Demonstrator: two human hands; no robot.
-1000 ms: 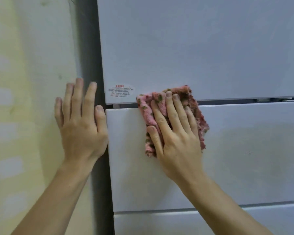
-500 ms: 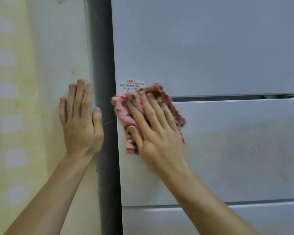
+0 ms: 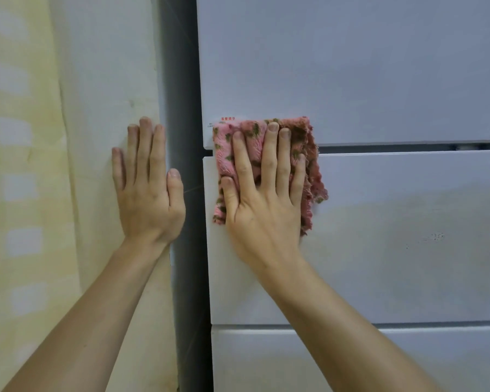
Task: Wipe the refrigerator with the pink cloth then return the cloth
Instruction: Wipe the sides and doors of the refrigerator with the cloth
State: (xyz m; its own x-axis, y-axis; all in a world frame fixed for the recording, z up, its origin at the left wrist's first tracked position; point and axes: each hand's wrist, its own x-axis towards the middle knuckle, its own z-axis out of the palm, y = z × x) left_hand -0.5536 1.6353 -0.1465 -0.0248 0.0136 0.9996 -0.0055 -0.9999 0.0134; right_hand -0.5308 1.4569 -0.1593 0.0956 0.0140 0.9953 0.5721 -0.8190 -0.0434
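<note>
Fingers straight, the right grip (image 3: 266, 210) presses the pink cloth (image 3: 309, 137) at the refrigerator (image 3: 379, 80)'s left edge, panels stretching rightward; the left grip (image 3: 147, 199) lies flat on the wall (image 3: 96, 80).

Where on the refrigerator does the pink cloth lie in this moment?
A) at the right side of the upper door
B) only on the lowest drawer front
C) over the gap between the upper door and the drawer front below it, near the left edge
C: the right hand presses the pink cloth flat across the gap between the upper door and the drawer front below it, close to the left edge.
</note>
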